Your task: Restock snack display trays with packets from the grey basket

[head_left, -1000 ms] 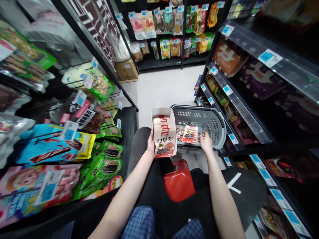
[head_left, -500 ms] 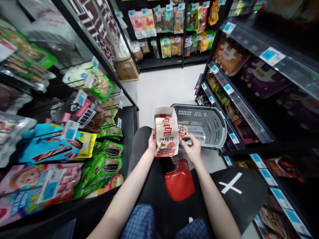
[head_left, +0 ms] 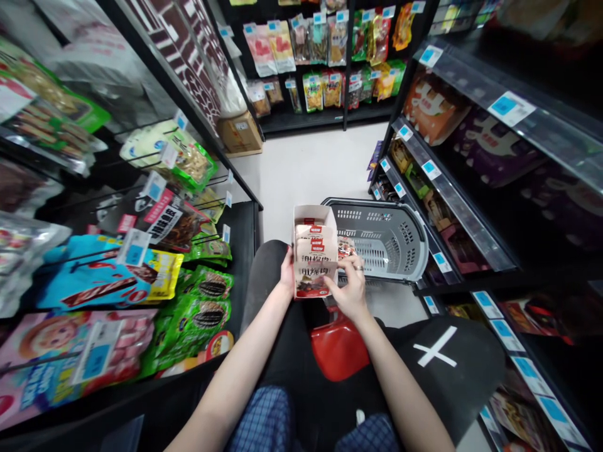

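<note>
Left hand (head_left: 286, 271) at frame center, fingers clamped on the left side of a white carton (head_left: 315, 213), which stands tilted with its open face toward the camera. Carton holds several cream-and-red packets, overlapping in a stack; exact count not readable. Right hand (head_left: 351, 290) just right of the carton, thumb and forefinger closed on the right edge of the front packet (head_left: 308, 285), which sits at the lower end of the carton; 1 ring visible on this hand. Grey basket (head_left: 377, 220) right of center, on the pale floor (head_left: 301, 169); at its left end, partly covered by the carton and right hand, lies at least 1 similar packet (head_left: 346, 245). Red stool (head_left: 339, 348) below center, between the person's dark-clad legs; white X mark on the leg at lower right. Left of frame: rack with hanging snack bags, incl. green bags (head_left: 211, 301) nearest the left arm. Right of frame: dark shelves (head_left: 475, 232) with blue-and-white price tags. Top center: further rack of bags; cardboard box (head_left: 240, 133) at its left foot.
</note>
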`<action>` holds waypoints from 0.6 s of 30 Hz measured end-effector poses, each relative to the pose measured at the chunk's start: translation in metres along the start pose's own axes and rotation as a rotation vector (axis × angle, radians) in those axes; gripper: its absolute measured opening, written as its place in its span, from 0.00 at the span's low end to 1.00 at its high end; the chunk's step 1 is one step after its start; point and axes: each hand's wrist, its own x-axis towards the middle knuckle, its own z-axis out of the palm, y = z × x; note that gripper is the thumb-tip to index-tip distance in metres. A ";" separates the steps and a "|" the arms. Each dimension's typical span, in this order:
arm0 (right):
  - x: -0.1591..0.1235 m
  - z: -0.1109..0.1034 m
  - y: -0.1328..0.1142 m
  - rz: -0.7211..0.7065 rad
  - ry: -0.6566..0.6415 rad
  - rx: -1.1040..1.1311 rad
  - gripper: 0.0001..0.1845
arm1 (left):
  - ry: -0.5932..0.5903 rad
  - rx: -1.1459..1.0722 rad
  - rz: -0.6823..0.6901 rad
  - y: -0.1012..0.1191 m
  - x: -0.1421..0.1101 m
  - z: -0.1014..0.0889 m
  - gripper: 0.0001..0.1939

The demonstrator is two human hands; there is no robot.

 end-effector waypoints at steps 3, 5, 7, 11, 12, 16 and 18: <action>0.001 -0.005 0.001 -0.024 -0.149 0.000 0.03 | -0.006 -0.001 0.016 0.000 0.002 -0.003 0.31; 0.002 -0.009 0.001 0.012 -0.140 0.087 0.04 | -0.011 0.003 0.008 0.001 0.002 -0.003 0.32; 0.006 -0.015 0.002 0.126 -0.017 0.299 0.07 | -0.017 -0.002 -0.005 0.001 0.000 -0.002 0.33; 0.018 -0.035 0.019 0.393 0.320 0.673 0.13 | -0.037 -0.023 -0.020 0.001 -0.002 0.002 0.33; 0.021 -0.042 0.030 0.446 0.353 0.686 0.14 | -0.041 -0.024 -0.028 0.001 -0.002 0.003 0.33; 0.022 -0.063 0.087 0.810 0.261 0.488 0.16 | -0.033 -0.019 -0.044 0.002 -0.003 0.002 0.35; 0.014 -0.066 0.115 0.945 0.195 0.400 0.15 | -0.023 -0.004 -0.051 0.002 -0.003 0.001 0.35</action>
